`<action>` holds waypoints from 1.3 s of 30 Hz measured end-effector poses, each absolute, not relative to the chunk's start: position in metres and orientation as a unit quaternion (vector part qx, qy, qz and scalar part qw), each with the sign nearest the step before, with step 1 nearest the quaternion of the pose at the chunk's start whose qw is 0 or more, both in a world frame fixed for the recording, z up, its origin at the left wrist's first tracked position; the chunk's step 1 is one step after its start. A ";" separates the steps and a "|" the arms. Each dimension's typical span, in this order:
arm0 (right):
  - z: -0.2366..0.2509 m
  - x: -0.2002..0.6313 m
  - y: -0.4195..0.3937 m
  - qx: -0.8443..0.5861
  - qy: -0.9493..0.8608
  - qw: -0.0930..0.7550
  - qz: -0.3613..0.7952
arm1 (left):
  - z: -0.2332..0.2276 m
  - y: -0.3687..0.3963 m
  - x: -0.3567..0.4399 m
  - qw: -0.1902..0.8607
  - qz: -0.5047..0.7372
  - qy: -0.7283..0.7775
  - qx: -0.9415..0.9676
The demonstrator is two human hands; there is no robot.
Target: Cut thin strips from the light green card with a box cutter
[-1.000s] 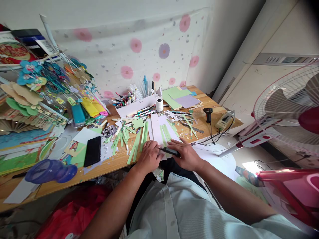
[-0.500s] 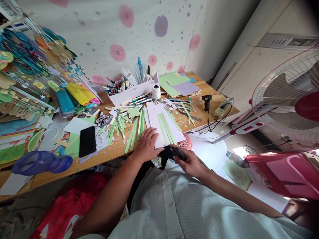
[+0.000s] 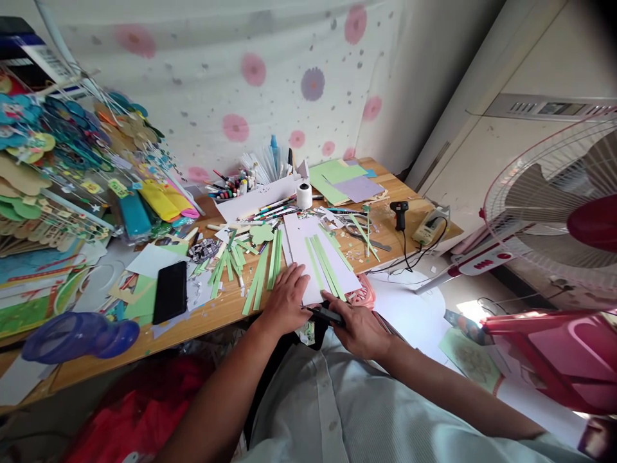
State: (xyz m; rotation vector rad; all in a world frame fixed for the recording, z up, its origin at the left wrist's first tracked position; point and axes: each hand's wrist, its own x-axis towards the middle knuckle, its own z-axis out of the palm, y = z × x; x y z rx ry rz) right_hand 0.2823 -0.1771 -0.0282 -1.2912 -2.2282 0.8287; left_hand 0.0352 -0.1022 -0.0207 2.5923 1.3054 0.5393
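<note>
Desk's a proper craft mess. The wooden table [image 3: 207, 318] is pushed against a wall hung with a white cloth with pink and purple flowers [image 3: 270, 71], and it's buried in green paper strips [image 3: 255, 270] and scraps. The left hand [image 3: 284, 299] lies flat, fingers loosely spread, pinning the near end of a white sheet [image 3: 313, 254] that sits at the table's front edge with a few green strips on top. The right hand [image 3: 359, 328] is just beside it, fingers curled around a black cutter [image 3: 325, 314], its tip at the sheet's near edge.

A black phone [image 3: 169, 292] lies to the left, a marker box [image 3: 255, 193] and a white roll [image 3: 304, 195] at the back, a glue gun [image 3: 399, 212] to the right. A pink-trimmed fan [image 3: 554, 199] stands off the table's right side.
</note>
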 end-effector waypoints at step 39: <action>-0.026 0.286 -0.217 -0.454 -0.747 0.301 0.382 | -0.006 -0.058 0.026 0.114 0.058 0.455 0.881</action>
